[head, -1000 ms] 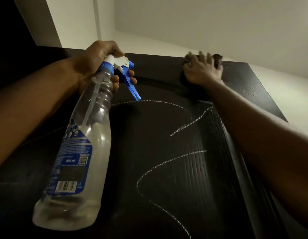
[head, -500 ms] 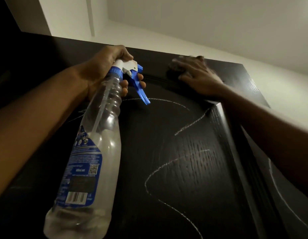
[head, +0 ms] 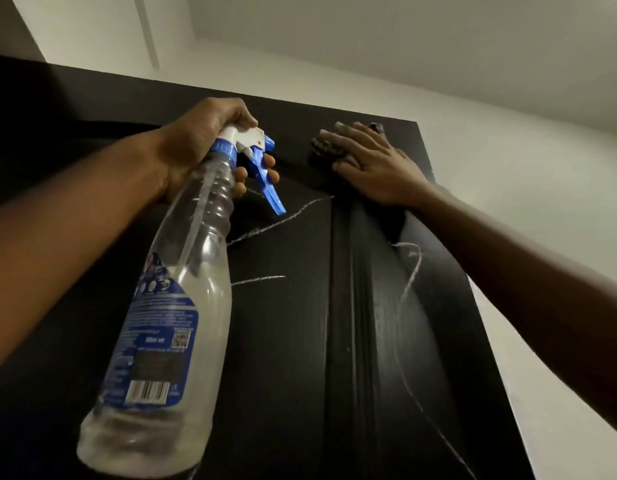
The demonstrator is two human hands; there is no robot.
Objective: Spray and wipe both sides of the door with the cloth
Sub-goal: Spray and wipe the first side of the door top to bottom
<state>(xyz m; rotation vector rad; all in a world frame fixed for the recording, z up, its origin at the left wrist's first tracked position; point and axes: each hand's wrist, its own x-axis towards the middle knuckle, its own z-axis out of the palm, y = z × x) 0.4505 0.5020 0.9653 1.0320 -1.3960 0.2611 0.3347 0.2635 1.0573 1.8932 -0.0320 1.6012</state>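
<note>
Clear plastic spray bottle [head: 168,306] hangs nearest, base toward the viewer. The left hand [head: 196,147] grips its neck, fingers curled behind the blue trigger [head: 265,178], with the nozzle facing the dark door [head: 283,358], probably ready for respraying. White chalk-like lines [head: 279,221] cross the panel below both hands. Farthest, the right hand [head: 373,168], fingers straight, presses the cloth [head: 322,147] flat beneath its fingertips near the door's top edge, spreading wiping pressure.

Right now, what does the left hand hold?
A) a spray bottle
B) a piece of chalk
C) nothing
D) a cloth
A: the left hand grips the spray bottle at its neck, fingers at the blue trigger; the right hand presses the cloth on the door.
</note>
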